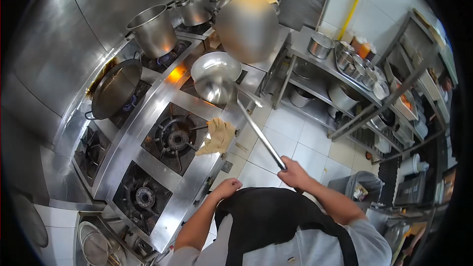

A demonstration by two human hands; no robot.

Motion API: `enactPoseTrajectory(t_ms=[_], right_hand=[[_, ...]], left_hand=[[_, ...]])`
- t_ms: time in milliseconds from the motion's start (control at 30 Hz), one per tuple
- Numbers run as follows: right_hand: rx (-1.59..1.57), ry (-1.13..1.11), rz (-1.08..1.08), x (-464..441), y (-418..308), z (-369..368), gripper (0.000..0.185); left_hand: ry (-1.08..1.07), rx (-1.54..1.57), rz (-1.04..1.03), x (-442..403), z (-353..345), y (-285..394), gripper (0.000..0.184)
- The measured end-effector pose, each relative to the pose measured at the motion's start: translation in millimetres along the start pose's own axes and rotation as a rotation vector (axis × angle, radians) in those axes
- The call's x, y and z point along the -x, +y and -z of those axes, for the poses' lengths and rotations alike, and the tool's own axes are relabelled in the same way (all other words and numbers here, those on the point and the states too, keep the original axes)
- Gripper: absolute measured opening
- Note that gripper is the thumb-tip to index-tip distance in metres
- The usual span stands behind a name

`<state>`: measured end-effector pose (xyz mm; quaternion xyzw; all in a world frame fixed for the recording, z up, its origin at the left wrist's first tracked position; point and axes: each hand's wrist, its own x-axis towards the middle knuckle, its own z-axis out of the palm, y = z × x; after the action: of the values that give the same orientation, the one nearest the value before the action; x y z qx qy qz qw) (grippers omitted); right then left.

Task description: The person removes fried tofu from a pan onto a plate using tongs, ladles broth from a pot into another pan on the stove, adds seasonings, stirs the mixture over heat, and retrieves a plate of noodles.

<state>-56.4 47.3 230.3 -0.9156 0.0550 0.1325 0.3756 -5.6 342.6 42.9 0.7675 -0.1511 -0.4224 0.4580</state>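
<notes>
My right hand (pixel 291 173) is wrapped round the end of a long metal ladle (pixel 260 133). The handle slants up and left to a wide, shiny bowl held at the near side of a round metal pan (pixel 216 63) on a burner. Whether ladle and pan touch, I cannot tell. Orange flame glows left of the pan, and a short handle sticks out at its right. My left hand (pixel 227 188) is low beside the stove's front edge, its fingers curled in with nothing visible in them. A tan cloth (pixel 217 137) hangs on the stove edge.
Two tall pots (pixel 153 32) and a dark wok (pixel 117 88) stand on the back burners, with flames under some. Nearer burners (pixel 177 139) have bare grates. A large blurred shape with tan cloth is beyond the pan. Right: a steel shelf (pixel 310 49) with pots, and a bin (pixel 357 184).
</notes>
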Motion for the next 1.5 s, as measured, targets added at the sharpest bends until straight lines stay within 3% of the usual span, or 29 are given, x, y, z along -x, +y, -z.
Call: enactPoseTrajectory(t_ms=[67,167,233,267,300,333,367,433,500,533,600,633,733,800,933,1033,1133,1400,1500], right_hand=[[-0.188,-0.038,0.051,-28,-19,54,0.016],[-0.390,-0.085,0.122,-92,-47,136,0.028],[-0.269,0.009,0.164,-155,-56,182,0.032],[-0.084,0.185,0.353,-186,-58,206,0.027],[0.058,0.432,0.701,-229,-49,225,0.022],[-0.177,0.339,0.515,-242,-72,245,0.020],[-0.115,0.359,0.600,-268,-79,262,0.019],[-0.052,0.356,0.776,-334,-115,306,0.017],[0.011,0.208,0.738,-390,-151,340,0.017],[-0.018,0.071,0.685,-410,-180,364,0.017],[0.308,0.296,0.941,-491,-222,404,0.019],[0.435,0.310,0.908,-504,-257,416,0.019],[0.576,0.277,1.095,-575,-335,422,0.020],[0.828,0.355,1.113,-615,-386,407,0.026],[1.100,0.437,1.136,-651,-452,355,0.019],[1.143,0.404,1.090,-680,-483,314,0.023],[1.190,0.436,1.166,-702,-504,289,0.018],[1.357,0.247,1.041,-738,-534,235,0.024],[1.322,0.204,0.997,-732,-538,233,0.027]], left_hand=[[0.070,0.209,0.060,-22,19,46,0.033],[0.093,0.731,0.008,-83,32,119,0.048],[0.108,1.150,-0.061,-137,37,171,0.054],[0.088,1.315,-0.108,-161,43,193,0.056],[0.110,1.330,-0.117,-177,50,216,0.056],[0.092,1.433,-0.184,-190,58,241,0.048],[0.081,1.540,-0.261,-204,66,257,0.041],[0.055,1.621,-0.351,-250,73,218,0.034],[0.128,1.713,-0.240,-249,89,223,0.026],[0.274,1.757,-0.087,-229,89,245,0.026],[0.303,1.737,-0.092,-219,97,249,0.027],[0.336,1.733,-0.112,-218,102,244,0.027],[0.344,1.684,-0.020,-222,103,227,0.029],[0.448,1.488,0.093,-222,97,226,0.033],[0.745,1.053,0.264,-214,84,260,0.038],[0.802,1.068,0.167,-219,69,246,0.037],[0.830,1.044,0.250,-185,80,300,0.038],[0.760,1.115,0.225,-217,56,259,0.042],[0.682,1.252,0.308,-223,65,268,0.032]])
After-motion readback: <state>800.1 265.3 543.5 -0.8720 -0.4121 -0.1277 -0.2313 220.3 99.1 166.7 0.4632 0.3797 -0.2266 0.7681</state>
